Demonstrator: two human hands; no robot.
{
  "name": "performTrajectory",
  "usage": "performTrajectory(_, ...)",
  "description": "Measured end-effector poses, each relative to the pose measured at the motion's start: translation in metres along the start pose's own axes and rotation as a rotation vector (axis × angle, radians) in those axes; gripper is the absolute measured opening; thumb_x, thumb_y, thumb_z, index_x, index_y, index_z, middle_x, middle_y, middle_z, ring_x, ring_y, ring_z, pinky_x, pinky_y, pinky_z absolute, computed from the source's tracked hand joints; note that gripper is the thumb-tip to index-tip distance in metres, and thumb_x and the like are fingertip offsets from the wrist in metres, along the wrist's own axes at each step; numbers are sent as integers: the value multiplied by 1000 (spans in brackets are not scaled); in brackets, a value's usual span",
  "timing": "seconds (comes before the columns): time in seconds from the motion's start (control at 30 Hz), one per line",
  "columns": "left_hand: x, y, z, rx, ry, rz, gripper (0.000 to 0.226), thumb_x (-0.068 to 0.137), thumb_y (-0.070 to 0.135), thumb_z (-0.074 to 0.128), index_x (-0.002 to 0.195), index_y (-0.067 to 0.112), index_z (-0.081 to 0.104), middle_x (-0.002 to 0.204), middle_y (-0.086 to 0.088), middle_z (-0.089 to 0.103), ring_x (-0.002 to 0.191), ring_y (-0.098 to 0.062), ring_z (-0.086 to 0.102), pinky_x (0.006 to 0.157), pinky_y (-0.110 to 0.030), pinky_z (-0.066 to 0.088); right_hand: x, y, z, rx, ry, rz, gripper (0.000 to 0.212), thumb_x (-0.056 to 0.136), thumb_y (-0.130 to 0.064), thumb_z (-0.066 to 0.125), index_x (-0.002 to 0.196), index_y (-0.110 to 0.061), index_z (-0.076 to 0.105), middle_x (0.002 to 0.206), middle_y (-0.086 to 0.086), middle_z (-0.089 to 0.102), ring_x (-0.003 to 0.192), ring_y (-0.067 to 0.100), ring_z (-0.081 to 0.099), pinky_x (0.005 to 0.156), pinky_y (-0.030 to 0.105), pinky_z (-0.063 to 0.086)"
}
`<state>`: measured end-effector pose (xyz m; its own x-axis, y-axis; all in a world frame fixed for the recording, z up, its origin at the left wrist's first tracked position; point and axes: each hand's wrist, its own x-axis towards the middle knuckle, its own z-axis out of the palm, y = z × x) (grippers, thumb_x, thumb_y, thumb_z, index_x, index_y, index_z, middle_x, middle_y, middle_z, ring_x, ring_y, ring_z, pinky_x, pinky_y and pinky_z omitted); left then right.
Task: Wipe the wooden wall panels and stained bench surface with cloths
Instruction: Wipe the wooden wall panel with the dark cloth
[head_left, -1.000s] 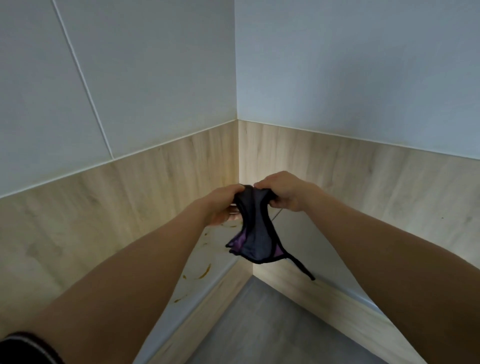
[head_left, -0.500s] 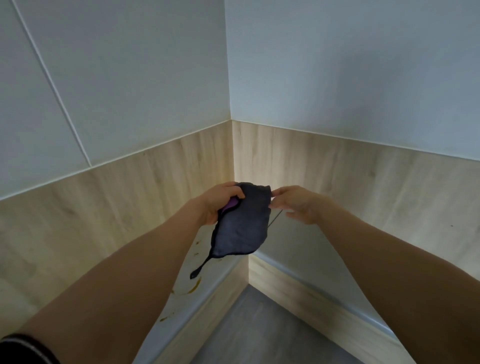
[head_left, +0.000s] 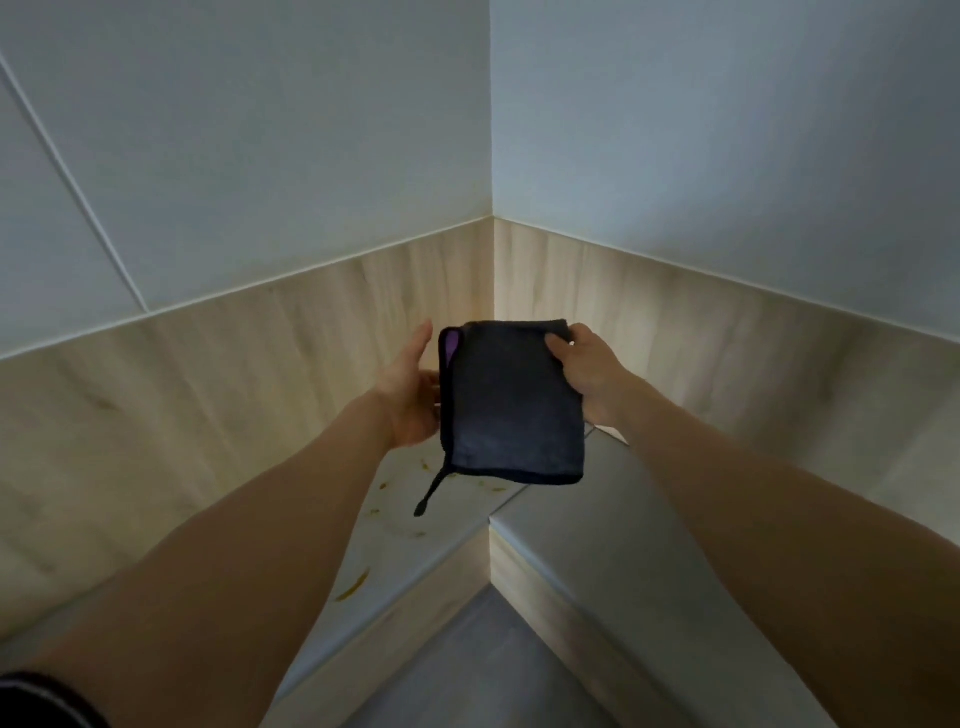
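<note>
While the right hand (head_left: 587, 376) pinches the folded dark cloth (head_left: 511, 402) at its top right corner, long axis hanging downward, the left hand (head_left: 410, 389) stands open-fingered just beside its left edge, above the stained bench surface (head_left: 415, 525).

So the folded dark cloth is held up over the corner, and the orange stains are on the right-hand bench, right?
Not quite. The head view shows the cloth folded and held up by the right hand, with the left hand open beside it, but the orange stains are on the left-hand bench. The right-hand bench shows no stains.
</note>
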<state>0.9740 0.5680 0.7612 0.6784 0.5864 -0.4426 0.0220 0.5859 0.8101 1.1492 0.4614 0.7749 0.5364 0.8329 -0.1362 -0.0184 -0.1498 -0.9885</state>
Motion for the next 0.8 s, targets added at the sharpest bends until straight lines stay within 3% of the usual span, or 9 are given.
performTrajectory(0.07, 17, -9, 13, 81, 29, -32, 71, 83, 63, 56, 122, 3, 55, 125, -13, 59, 115, -29, 56, 87, -35, 48, 26, 5, -12, -11, 49, 44, 23, 101, -24, 42, 119, -10, 46, 111, 9, 55, 97, 24, 56, 90, 41, 50)
performTrajectory(0.17, 52, -13, 31, 164, 132, 47, 24, 91, 16, 60, 109, 1, 63, 112, -13, 64, 94, -24, 62, 69, -29, 52, 63, 19, -27, 3, 90, 198, 40, 97, -26, 51, 127, 1, 46, 119, 17, 57, 100, 27, 58, 76, 35, 53)
performTrajectory(0.23, 82, -10, 31, 166, 207, 84, 30, 89, 1, 59, 118, 1, 54, 109, -14, 60, 91, -27, 61, 68, -33, 52, 86, 34, -36, 114, 37, 278, 44, 90, -13, 64, 127, 0, 44, 116, 17, 57, 94, 24, 59, 62, 28, 52)
performTrajectory(0.3, 112, -2, 27, 158, 253, 103, 43, 89, -3, 58, 127, 11, 44, 112, -14, 54, 96, -29, 56, 71, -37, 51, 105, 46, -44, 128, -42, 304, 58, 78, 4, 71, 126, -8, 41, 113, 14, 53, 97, 22, 57, 68, 25, 51)
performTrajectory(0.4, 162, 15, 21, 309, 175, 73, 47, 83, -13, 58, 123, 11, 49, 103, -11, 58, 88, -26, 57, 69, -33, 50, 143, 49, -47, -268, -186, 254, 53, 67, 9, 77, 116, -2, 59, 106, 11, 60, 104, 26, 58, 83, 31, 47)
performTrajectory(0.47, 194, 26, 16, 489, 84, 47, 52, 76, -21, 58, 118, 9, 53, 109, -13, 59, 96, -28, 57, 79, -36, 49, 172, 49, -45, -514, -207, 167, 42, 66, 6, 77, 106, 5, 66, 101, 17, 67, 97, 28, 62, 83, 34, 48)
performTrajectory(0.6, 262, 56, 5, 926, 36, 86, 48, 70, -16, 67, 109, 10, 60, 112, -12, 61, 104, -27, 55, 88, -36, 47, 246, 50, -49, -707, -123, 96, 30, 76, 3, 67, 105, 5, 68, 108, 22, 66, 91, 23, 58, 77, 30, 45)
performTrajectory(0.7, 312, 80, -9, 1122, 80, 149, 25, 79, 5, 70, 102, 9, 62, 107, -12, 62, 94, -20, 56, 76, -27, 45, 302, 54, -41, -864, -115, 61, 25, 90, -13, 57, 111, -3, 63, 114, 18, 60, 109, 29, 52, 90, 35, 44)
performTrajectory(0.8, 353, 101, -20, 1159, 150, 178, 16, 74, 17, 76, 80, 10, 63, 86, -4, 57, 78, -16, 55, 54, -16, 39, 354, 63, -32, -874, -61, 23, 24, 94, -18, 49, 113, -6, 58, 119, 19, 52, 104, 32, 53, 86, 35, 46)
